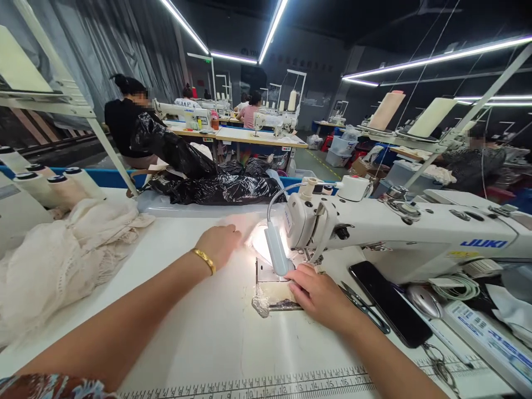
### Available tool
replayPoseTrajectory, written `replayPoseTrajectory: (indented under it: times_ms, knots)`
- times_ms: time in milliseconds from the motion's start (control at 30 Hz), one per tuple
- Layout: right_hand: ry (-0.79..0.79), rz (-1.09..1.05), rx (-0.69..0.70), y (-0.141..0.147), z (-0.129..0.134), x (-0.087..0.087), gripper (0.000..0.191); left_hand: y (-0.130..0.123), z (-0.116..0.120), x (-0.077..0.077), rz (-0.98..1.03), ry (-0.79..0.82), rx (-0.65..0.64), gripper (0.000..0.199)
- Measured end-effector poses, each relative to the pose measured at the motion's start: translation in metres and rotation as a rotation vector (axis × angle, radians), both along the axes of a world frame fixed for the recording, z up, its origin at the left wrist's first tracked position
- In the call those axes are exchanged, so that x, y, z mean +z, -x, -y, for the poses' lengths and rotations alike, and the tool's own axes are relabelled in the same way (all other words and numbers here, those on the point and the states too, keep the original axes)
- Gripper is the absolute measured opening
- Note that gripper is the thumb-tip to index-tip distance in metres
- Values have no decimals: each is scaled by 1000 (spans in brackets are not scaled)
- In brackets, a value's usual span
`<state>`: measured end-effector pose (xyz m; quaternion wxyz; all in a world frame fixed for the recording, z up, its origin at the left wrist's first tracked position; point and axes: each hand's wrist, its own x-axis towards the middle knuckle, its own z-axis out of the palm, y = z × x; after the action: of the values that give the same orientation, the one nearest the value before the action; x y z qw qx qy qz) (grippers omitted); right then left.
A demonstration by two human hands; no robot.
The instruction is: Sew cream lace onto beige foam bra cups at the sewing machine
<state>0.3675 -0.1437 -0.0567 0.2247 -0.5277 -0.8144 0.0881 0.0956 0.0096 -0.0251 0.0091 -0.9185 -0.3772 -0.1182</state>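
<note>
A white sewing machine (307, 227) stands before me with its small grey lamp (275, 249) glowing over the needle area. Sheer pale fabric (248, 226) lies under that light, partly washed out by glare. At the fabric's left side, my left hand (218, 246) rests with fingers curled closed on its edge; a gold bracelet circles the wrist. My right hand (320, 291) is beside the lamp's lower end, above the metal needle plate (270, 275). Its fingers are pressed together, and whatever is between them is hidden. Clear plastic film (261, 305) covers the plate's front corner.
Cream lace fabric (66, 266) is heaped at left near thread cones (68, 191). Black plastic bags (220, 185) lie along the back edge. Right of my hand are thread snips (368, 310), a phone (393, 302) and a computer mouse (424, 301). Other people sit at machines beyond.
</note>
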Motion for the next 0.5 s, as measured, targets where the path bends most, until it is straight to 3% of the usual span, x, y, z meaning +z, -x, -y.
replayPoseTrajectory:
  times_ms: [100,233,367,500]
  knots:
    - [-4,4,2,0,-1,1,21,-5,28,7,-117,89,-103,33]
    - [-23,10,1,0,-2,1,22,-32,66,6,-57,168,-339,14]
    - [-40,7,7,-1,-3,0,22,-50,69,-7,2,67,-416,11]
    - [-42,0,10,-1,-3,-1,23,-55,62,-14,26,21,-413,12]
